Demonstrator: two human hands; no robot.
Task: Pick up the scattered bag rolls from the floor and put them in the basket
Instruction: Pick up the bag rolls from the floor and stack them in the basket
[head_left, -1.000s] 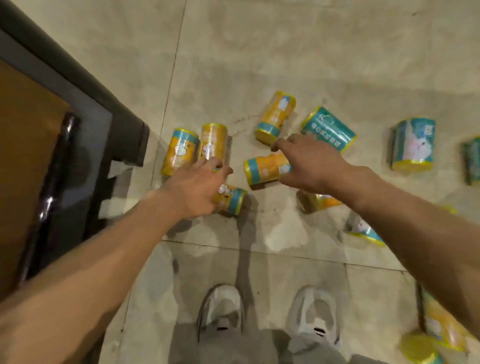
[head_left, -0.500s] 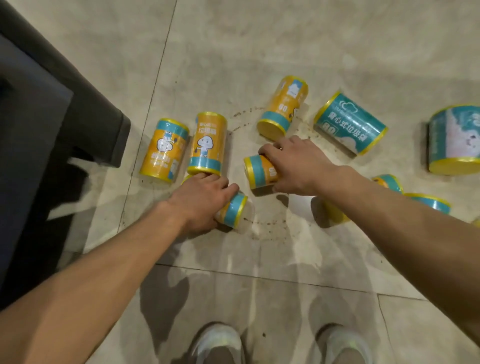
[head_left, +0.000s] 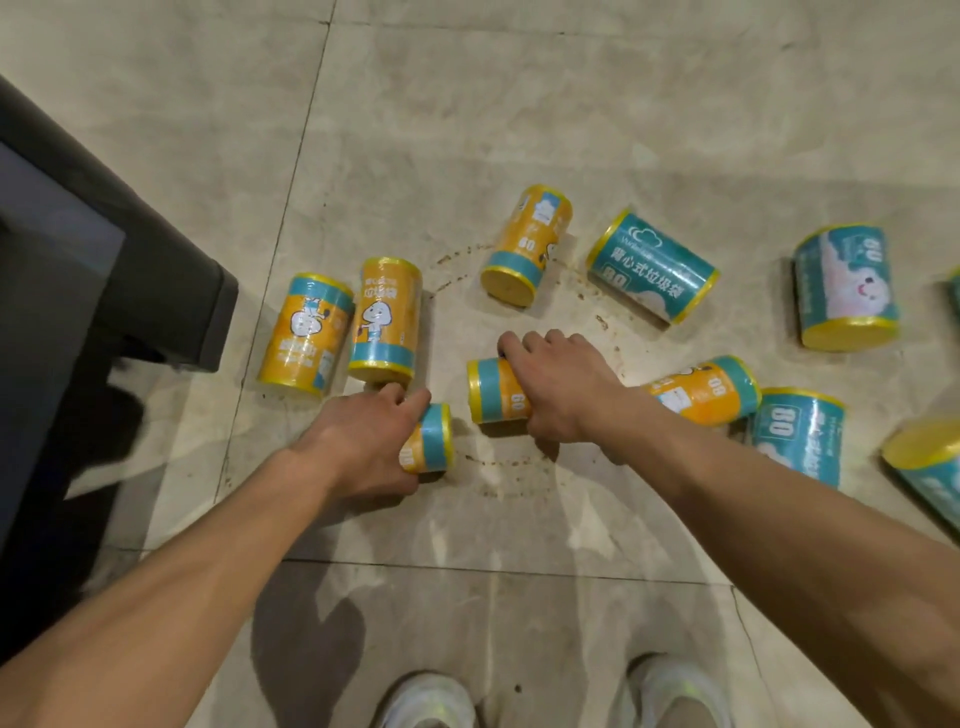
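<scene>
Both hands have sunk closer to the floor since half a second ago, and the camera has dipped with them, so the rolls loom larger. Beige stone tiles (head_left: 519, 114) with thin grout lines cover the floor, marked by a faint brown ring of grime among the rolls; a dark grey piece of furniture (head_left: 130, 270) fills the left edge, and two white shoes (head_left: 426, 701) show at the near edge. Left hand (head_left: 363, 441): fingers curled over an orange bag roll (head_left: 434, 439) lying on its side, gripping it against the tile. Right hand (head_left: 561, 384): fingers wrapped over a second orange bag roll (head_left: 493, 389), also on the floor. Just beyond the left hand, two orange rolls (head_left: 384, 317) lie side by side, touching. Farther off lie another orange roll (head_left: 527, 244) and a teal roll (head_left: 654, 265). To the right, behind the right forearm, an orange roll (head_left: 706, 389) rests beside more teal rolls (head_left: 847, 286). No basket appears in view.
</scene>
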